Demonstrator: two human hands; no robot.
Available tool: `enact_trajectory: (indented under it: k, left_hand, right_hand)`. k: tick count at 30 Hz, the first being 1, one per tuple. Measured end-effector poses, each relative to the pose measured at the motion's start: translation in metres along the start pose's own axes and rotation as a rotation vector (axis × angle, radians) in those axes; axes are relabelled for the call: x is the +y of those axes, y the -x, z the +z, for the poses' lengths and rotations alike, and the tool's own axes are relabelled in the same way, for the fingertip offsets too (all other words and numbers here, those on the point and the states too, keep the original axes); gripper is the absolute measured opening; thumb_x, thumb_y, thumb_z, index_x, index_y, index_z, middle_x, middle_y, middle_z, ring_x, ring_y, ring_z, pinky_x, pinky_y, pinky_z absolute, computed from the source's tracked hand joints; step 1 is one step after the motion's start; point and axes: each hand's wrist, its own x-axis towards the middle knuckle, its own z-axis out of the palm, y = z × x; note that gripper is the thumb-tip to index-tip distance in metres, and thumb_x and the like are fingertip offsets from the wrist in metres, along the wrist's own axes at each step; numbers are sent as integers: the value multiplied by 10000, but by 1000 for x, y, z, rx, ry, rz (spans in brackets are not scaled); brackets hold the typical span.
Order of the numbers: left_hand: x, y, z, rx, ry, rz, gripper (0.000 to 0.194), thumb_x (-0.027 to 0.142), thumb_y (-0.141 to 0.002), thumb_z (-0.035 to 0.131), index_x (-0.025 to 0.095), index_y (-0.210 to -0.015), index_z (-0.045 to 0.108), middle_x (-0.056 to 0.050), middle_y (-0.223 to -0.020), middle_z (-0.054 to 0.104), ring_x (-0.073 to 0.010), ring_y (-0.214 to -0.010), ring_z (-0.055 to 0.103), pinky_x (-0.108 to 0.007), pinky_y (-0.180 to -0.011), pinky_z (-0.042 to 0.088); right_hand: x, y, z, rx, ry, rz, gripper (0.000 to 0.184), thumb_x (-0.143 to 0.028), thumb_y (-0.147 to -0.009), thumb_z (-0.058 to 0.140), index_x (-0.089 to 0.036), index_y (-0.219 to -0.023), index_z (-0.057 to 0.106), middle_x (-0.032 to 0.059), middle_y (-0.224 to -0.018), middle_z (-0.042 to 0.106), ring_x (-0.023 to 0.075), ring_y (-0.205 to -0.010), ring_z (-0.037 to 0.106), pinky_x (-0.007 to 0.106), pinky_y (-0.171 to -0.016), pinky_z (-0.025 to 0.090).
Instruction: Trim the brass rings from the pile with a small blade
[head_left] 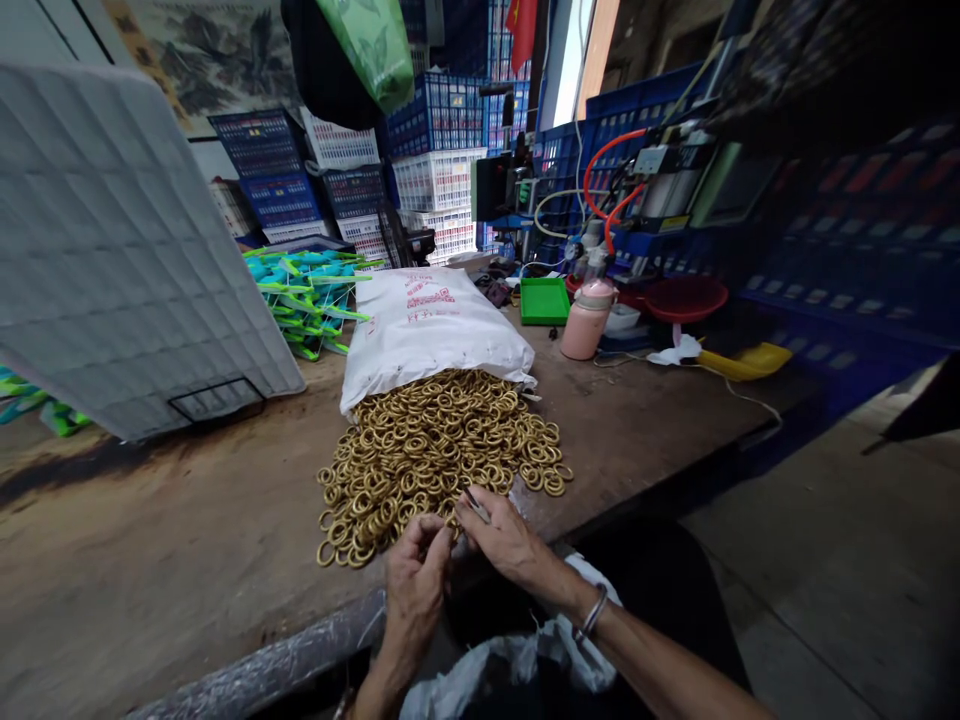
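Note:
A heap of gold-coloured metal rings [420, 440] spills from the mouth of a white woven sack [442, 320] onto the table. At the heap's near edge, my left hand [417, 570] is closed in a pinch, with a gold ring partly showing at its fingertips. My right hand [506, 540] meets it from the right, closed around a small thin metal tool [478, 505] with a dark end. The fingers hide most of the tool, so its exact kind does not show. Both hands are close together, just above the table's front edge.
A large pale ribbed panel [135, 250] stands on the left, beside green and blue plastic pieces [307, 290]. Toward the right back are a green tray [544, 301], a pink bottle [589, 320], a yellow scoop [746, 362] and a red bowl [686, 299]. Stacked crates [439, 115] line the back.

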Motion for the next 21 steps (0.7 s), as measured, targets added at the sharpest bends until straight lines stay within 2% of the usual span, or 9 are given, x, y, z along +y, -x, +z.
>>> enact_trajectory:
  k: [2, 4, 8, 10, 14, 21]
  left_hand:
    - [0, 0, 1, 20, -75, 134, 183, 341, -709, 607, 169, -664, 563, 32, -575, 516, -78, -513, 456, -177, -497, 374]
    - [2, 1, 1, 7, -95, 177, 165, 325, -709, 606, 168, -666, 579, 20, -610, 537, -91, -570, 483, -185, -554, 397]
    - [3, 3, 2, -125, 28, -40, 241, 418, -726, 569, 185, -780, 542, 76, -478, 436, -57, -373, 353, -163, -366, 298]
    - [4, 4, 2, -175, 95, -123, 282, 453, -730, 555, 186, -810, 516, 85, -483, 423, -43, -345, 322, -150, -337, 268]
    - [4, 6, 4, -196, 169, -175, 310, 484, -739, 535, 179, -758, 483, 69, -514, 457, -36, -355, 343, -145, -345, 299]
    - [2, 8, 5, -203, 327, -207, 278, 444, -741, 565, 189, -751, 453, 62, -558, 484, -29, -370, 355, -137, -348, 300]
  right_hand:
    - [4, -1, 1, -21, -34, 20, 277, -396, -846, 380, -183, -678, 435, -67, -531, 394, 79, -502, 384, 199, -498, 305]
    - [7, -1, 1, -35, -53, 27, 281, -393, -841, 382, -182, -662, 427, -66, -532, 389, 78, -506, 378, 197, -494, 302]
    - [7, -3, 1, 9, 3, 2, 243, -342, -809, 429, -178, -630, 418, -63, -567, 385, 76, -544, 362, 194, -512, 293]
    - [5, -4, 1, 35, 56, -1, 235, -329, -794, 447, -176, -618, 417, -63, -572, 380, 76, -551, 354, 195, -518, 288]
    - [3, -5, 2, 33, 86, -14, 249, -341, -806, 426, -175, -621, 430, -59, -576, 392, 80, -559, 360, 199, -529, 294]
    - [-2, -3, -2, -11, -17, -10, 285, -374, -838, 369, -182, -636, 427, -51, -558, 405, 87, -535, 389, 204, -523, 311]
